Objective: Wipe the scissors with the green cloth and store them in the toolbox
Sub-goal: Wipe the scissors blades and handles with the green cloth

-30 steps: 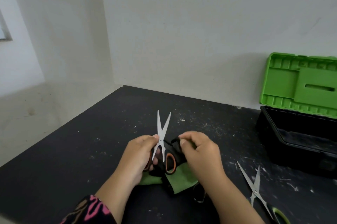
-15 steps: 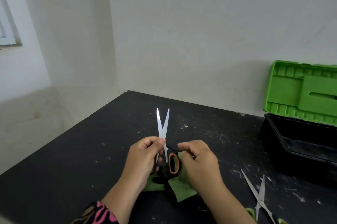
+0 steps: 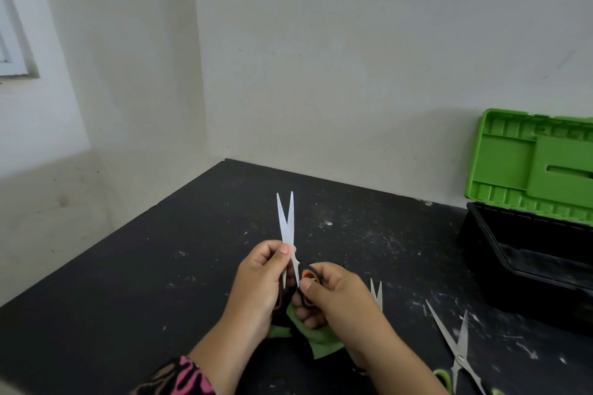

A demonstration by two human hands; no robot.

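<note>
Orange-handled scissors (image 3: 287,231) pinched in both hands: left hand (image 3: 260,282) at the pivot, right hand (image 3: 333,298) on the handle loop. Long axis upright, tips away from body. Green cloth (image 3: 316,335) bunched beneath. Toolbox (image 3: 529,263) open far right; right hand nearer.

Setting: I worked at a black table (image 3: 134,282), scuffed with pale marks | off-white walls (image 3: 353,57) met in a corner behind it | window frame (image 3: 16,51) at my far left | soft, even light.
</note>
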